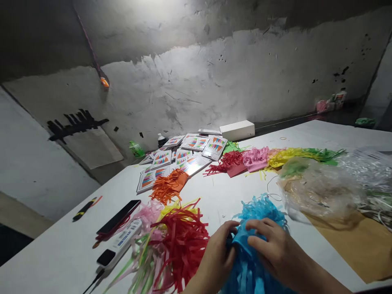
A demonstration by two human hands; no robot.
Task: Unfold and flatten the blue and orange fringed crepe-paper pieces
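My left hand (pixel 216 253) and my right hand (pixel 275 249) both press around a bundle of blue fringed paper (pixel 259 212) near the front edge of the white table (pixel 55 249). The left hand's fingers curl on the bundle's left side, the right hand's fingers lie over its top. A heap of red paper strips (pixel 182 241) lies just left of my left hand, mixed with pink, yellow and green strips.
An orange fringe (pixel 167 187), a row of red, pink, yellow and green fringes (pixel 269 158), printed card packs (pixel 186 157) and a white box (pixel 237 130) lie farther back. A phone (pixel 119 216), glue stick (pixel 121 245) and cutter (pixel 84 209) are at left. Clear plastic bags (pixel 318 188) sit right.
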